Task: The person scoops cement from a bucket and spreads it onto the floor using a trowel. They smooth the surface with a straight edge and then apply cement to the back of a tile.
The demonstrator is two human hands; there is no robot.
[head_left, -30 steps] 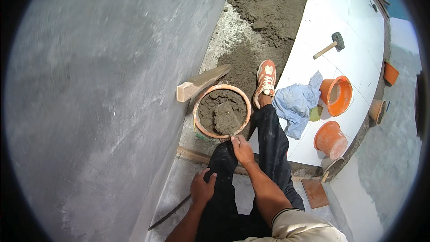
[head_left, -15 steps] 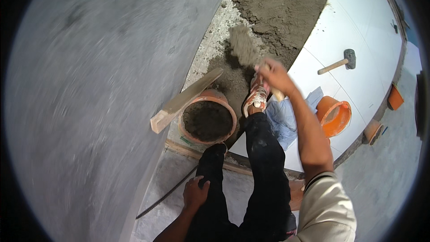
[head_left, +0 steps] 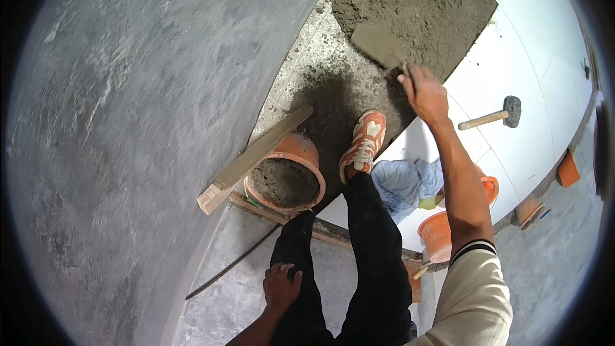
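My right hand point(head_left: 426, 97) is closed round the handle of a trowel point(head_left: 378, 45), which the fingers mostly hide. The trowel's mortar-coated blade points to the far left, against the near edge of a bed of grey mortar point(head_left: 426, 3). Fingers apart, my left hand point(head_left: 282, 285) rests on my left leg and holds nothing. Between that leg and the trowel stands an orange bucket point(head_left: 306, 149) with grey mortar inside. A wooden board point(head_left: 266, 147) leans across its left side.
A grey wall point(head_left: 141, 90) rises at the left. White tiles point(head_left: 506, 77) border the mortar on the right, bearing a mallet point(head_left: 496, 116) and a crumpled blue cloth point(head_left: 407, 182). Another orange bucket point(head_left: 437, 236) is beside my right forearm. A dark rod point(head_left: 234, 266) lies near my left leg.
My right hand has moved forward and to the right with the trowel, whose blade is now at the mortar's edge. My left hand stays on my leg.
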